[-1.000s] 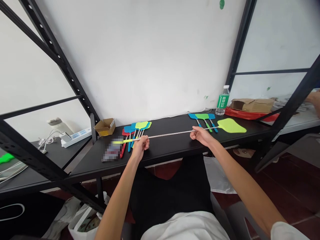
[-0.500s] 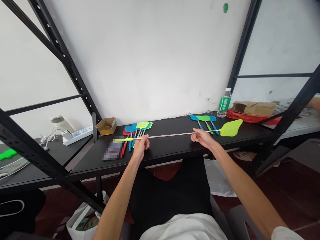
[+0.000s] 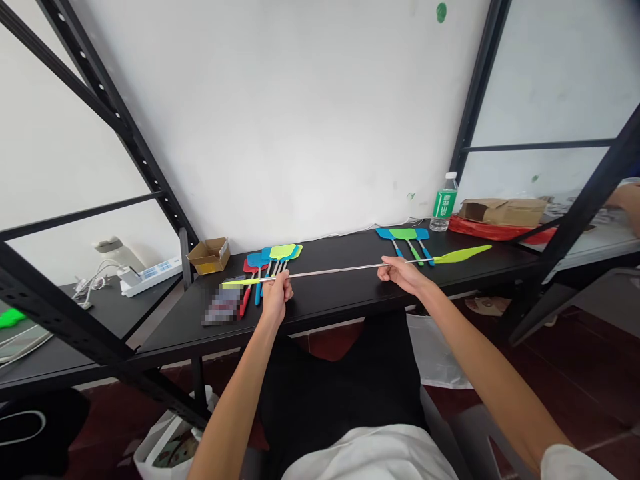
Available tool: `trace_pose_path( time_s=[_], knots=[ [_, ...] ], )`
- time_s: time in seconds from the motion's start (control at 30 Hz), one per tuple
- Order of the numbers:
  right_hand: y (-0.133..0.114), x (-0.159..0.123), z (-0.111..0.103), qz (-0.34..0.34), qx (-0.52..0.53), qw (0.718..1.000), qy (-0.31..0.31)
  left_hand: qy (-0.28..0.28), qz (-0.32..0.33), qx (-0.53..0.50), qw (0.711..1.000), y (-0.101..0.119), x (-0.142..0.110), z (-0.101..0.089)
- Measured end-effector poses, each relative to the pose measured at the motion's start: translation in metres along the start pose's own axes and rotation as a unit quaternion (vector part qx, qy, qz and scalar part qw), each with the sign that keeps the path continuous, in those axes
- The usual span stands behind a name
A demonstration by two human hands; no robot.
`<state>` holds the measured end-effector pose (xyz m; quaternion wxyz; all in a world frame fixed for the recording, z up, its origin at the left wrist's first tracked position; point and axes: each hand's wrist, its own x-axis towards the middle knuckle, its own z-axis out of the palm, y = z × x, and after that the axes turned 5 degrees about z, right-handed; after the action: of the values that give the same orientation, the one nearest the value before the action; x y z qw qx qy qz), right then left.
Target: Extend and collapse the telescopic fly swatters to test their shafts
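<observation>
A yellow-green fly swatter (image 3: pixel 336 271) with a long thin metal rod stretches level across my view, held above the table. My left hand (image 3: pixel 277 293) pinches the rod near the yellow handle at the left. Towards the swatter's head, my right hand (image 3: pixel 400 274) grips the rod; the flat head appears nearly edge-on at the far right. Behind my left hand lies a row of several fly swatters (image 3: pixel 257 259) in red, blue and yellow-green. Beyond my right hand lie three more swatters (image 3: pixel 404 234), two blue and one green.
A small cardboard box (image 3: pixel 209 257) and a blurred-out dark item (image 3: pixel 220 310) are on the black table (image 3: pixel 330 300) at left. A water bottle (image 3: pixel 444 203) stands at back right, beside a brown carton (image 3: pixel 503 211) on red plastic. A power strip (image 3: pixel 153 275) lies far left.
The swatter has rolled about its rod, so its head has gone from showing its broad face to nearly edge-on. Both hands keep their hold; the view has shifted slightly.
</observation>
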<state>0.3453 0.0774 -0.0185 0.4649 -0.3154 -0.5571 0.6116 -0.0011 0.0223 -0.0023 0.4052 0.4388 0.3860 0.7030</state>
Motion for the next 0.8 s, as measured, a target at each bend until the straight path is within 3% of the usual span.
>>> trace_pose_path(
  time_s=[0.33, 0.8],
  knots=[
    [-0.0013, 0.0019, 0.0018, 0.012, 0.08, 0.997, 0.015, -0.09, 0.004, -0.038, 0.995, 0.0045, -0.0029, -0.0016],
    [-0.0026, 0.001, 0.0031, 0.004, 0.044, 0.999, 0.024, -0.097, -0.015, 0.002, 0.995, -0.0012, -0.0001, -0.0023]
  ],
)
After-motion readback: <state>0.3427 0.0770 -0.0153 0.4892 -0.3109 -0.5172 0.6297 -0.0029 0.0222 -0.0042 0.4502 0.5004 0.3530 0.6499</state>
